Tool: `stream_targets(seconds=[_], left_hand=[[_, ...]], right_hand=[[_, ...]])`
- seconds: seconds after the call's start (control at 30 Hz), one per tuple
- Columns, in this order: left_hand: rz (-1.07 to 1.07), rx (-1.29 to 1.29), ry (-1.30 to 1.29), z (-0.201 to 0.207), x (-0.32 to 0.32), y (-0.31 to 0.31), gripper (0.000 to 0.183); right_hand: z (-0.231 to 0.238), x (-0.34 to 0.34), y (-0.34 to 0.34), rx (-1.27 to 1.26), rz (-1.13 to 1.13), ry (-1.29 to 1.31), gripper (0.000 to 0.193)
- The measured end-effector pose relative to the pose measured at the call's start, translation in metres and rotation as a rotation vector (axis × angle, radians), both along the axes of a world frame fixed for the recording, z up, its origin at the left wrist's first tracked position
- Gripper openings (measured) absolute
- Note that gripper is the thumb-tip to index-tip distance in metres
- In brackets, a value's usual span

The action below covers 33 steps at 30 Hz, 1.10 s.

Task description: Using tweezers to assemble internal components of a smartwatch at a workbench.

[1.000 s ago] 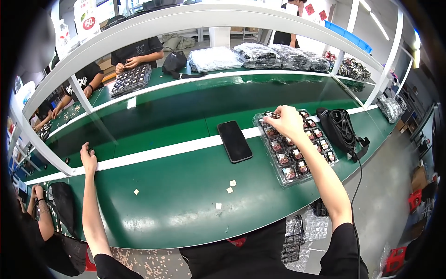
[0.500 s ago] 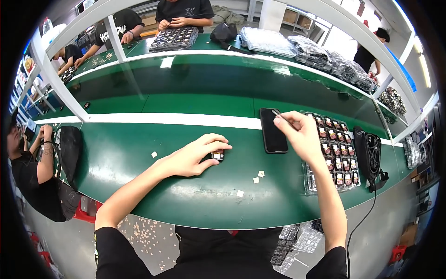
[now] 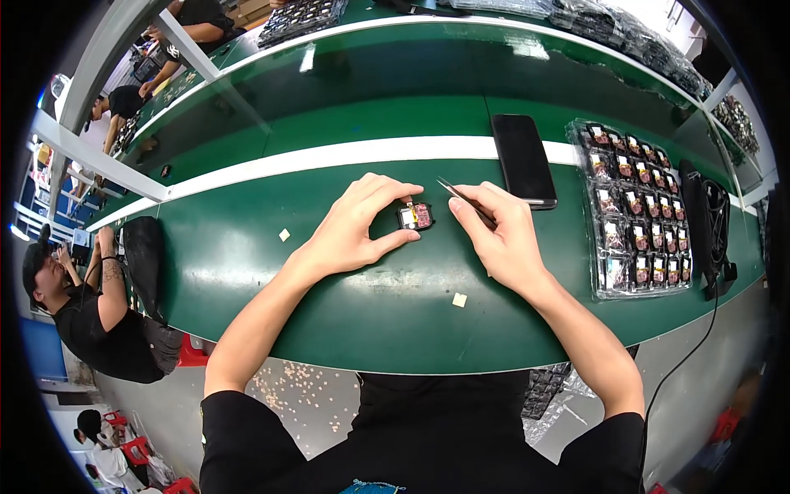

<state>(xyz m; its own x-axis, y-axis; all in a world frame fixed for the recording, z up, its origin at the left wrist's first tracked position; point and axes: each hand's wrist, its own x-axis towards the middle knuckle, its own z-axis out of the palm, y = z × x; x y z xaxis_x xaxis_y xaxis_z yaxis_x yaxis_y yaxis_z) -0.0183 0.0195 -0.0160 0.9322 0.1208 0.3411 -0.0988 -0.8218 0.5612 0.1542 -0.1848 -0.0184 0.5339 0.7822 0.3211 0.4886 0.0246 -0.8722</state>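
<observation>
My left hand [image 3: 347, 226] curves round a small black square device [image 3: 415, 216] lying on the green table. Its thumb and fingertips hold the device by the edges, leaving visible a white-and-dark part and a reddish patch inside the case. From the right, my right hand [image 3: 504, 237] grips a pair of thin metal tweezers [image 3: 449, 187] between thumb and fingers. The tweezers' tips point up and left, a little apart from the device. A black phone [image 3: 525, 160] lies just beyond my right hand.
At right stands a clear plastic tray [image 3: 599, 280] with rows of similar devices, beside a black pouch [image 3: 706, 206] with a coiled cable. Pale square scraps [image 3: 459, 300] dot the table [image 3: 387, 329]. A white strip crosses behind; a co-worker [image 3: 99, 309] sits at left.
My right hand has moved left, from over the phone's edge towards the device, carrying the tweezers. More of the device shows between my left fingers. The whole view has shifted downward.
</observation>
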Motion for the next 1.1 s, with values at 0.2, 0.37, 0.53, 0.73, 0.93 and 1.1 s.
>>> stream_targets(seconds=[0.2, 0.37, 0.53, 0.73, 0.93, 1.1], left_hand=[[0.041, 0.020, -0.020, 0.002, -0.004, -0.008, 0.063], [0.062, 0.043, 0.022, 0.000, -0.004, 0.001, 0.051], [-0.030, 0.022, -0.015, 0.000, -0.002, 0.002, 0.048], [-0.041, -0.052, 0.029, -0.002, -0.005, 0.007, 0.041], [-0.032, -0.094, 0.069, -0.003, -0.005, 0.006, 0.038], [-0.058, -0.052, 0.028, -0.006, -0.007, 0.008, 0.039]], right_hand=[[-0.004, -0.002, -0.002, 0.028, 0.002, -0.013, 0.024], [-0.004, -0.001, 0.001, 0.045, 0.010, -0.062, 0.024], [-0.007, -0.003, -0.001, 0.090, 0.014, -0.078, 0.023], [-0.004, -0.001, -0.001, 0.066, -0.003, 0.070, 0.016], [-0.005, -0.001, -0.006, -0.001, 0.042, 0.056, 0.013], [-0.002, -0.005, -0.006, -0.063, 0.060, 0.012, 0.013]])
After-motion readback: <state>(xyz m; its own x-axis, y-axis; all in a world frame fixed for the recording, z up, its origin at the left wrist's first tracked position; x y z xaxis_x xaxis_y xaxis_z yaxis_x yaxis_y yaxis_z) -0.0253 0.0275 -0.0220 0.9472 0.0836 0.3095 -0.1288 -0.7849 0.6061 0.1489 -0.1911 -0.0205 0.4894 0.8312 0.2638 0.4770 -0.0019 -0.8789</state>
